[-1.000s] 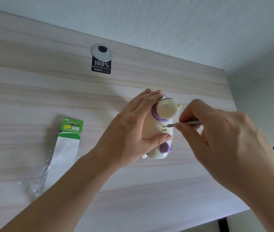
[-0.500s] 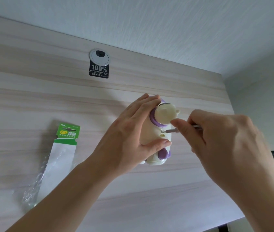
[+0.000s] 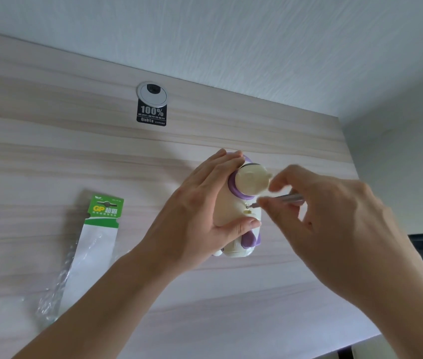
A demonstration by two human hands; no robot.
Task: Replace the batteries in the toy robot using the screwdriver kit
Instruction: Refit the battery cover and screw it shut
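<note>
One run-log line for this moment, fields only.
left hand: grips toy robot | right hand: pinches screwdriver, tip at screw on toy's back | GP battery packaging: lying left of toy

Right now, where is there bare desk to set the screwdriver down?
Free: between the battery pack and the left hand; between the cable grommet and the toy robot; the near desk edge. Crowded: around the toy robot, right hand and screwdriver.

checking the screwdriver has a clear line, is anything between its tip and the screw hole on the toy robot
Nothing visible does. The screwdriver tip sits at the screw hole on the toy robot. The left hand has its thumb just below that spot, fingers round the far side.
</note>
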